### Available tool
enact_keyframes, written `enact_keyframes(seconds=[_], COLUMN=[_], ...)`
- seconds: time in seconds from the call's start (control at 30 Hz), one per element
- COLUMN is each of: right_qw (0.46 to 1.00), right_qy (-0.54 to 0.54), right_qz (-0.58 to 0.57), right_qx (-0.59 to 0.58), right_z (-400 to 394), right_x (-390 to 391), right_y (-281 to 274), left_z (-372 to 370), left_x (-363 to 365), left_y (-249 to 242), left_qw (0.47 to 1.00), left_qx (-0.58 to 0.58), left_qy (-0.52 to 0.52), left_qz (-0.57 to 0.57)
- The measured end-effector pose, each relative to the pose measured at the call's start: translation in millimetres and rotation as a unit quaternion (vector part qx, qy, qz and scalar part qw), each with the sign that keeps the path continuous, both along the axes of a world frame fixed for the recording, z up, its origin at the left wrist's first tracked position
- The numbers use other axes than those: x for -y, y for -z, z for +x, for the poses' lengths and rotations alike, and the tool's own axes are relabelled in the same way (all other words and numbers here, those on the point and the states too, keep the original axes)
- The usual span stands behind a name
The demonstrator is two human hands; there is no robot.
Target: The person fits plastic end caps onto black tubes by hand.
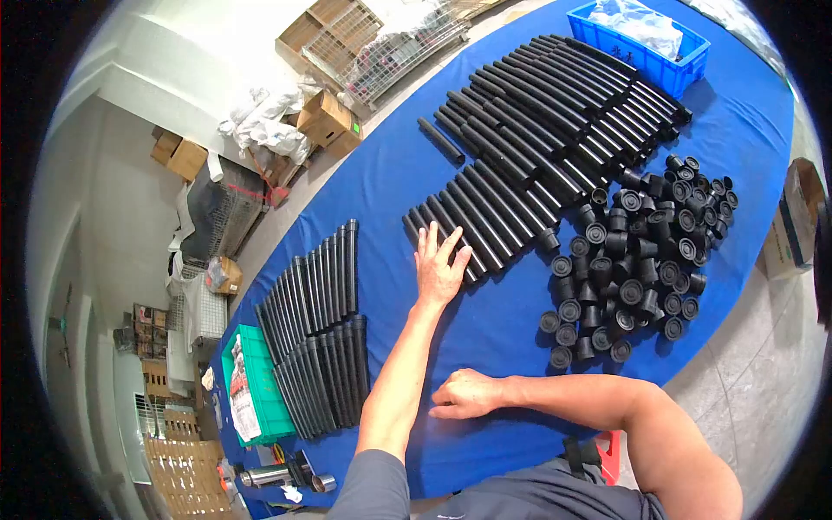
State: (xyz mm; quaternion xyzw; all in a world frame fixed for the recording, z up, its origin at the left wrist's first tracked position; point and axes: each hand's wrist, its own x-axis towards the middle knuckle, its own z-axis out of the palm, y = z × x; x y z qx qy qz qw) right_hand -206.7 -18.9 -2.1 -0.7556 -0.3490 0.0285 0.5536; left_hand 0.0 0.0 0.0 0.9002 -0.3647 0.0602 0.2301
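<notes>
My left hand (440, 270) reaches forward with its fingers spread over the near end of a row of black tubes (485, 208). Its fingertips lie on the tubes at the row's left edge, not wrapped round any of them. Closer to my body, my right hand (468, 394) rests on the blue cloth (511, 303) with its fingers curled in, and nothing shows in it. To the right of the tubes is a heap of black round caps (631, 290). One loose tube (441, 141) lies apart, beyond the row.
Black tubes with wider ends (325, 269) lie in two rows on the left, beside a green crate (270, 390). A blue bin (685, 65) holding clear plastic stands at the far right. Metal cylinders (269, 475) lie at the lower left. Cardboard boxes (329, 121) stand beyond the table.
</notes>
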Motion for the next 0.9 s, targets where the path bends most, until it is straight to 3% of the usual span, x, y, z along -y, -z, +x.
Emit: enact_keyframes(seconds=[0.2, 0.37, 0.57, 0.9], right_qw=[1.000, 1.000, 1.000, 0.999], right_qy=[0.007, -0.006, 0.000, -0.006], right_qz=[0.017, 0.003, 0.011, -0.026], right_qx=[-0.007, -0.018, 0.005, 0.045], right_z=[-1, 0, -1, -9], right_x=[0, 3, 0, 3], right_y=[-5, -6, -1, -9], left_z=[7, 4, -1, -37], left_x=[-18, -7, -1, -39], left_y=[0, -11, -19, -18], left_qw=[0.998, 0.996, 0.990, 0.992], left_qx=[-0.002, -0.011, -0.028, -0.011], left_qy=[-0.029, -0.079, -0.117, -0.094], left_qz=[-0.059, 0.044, 0.077, 0.079])
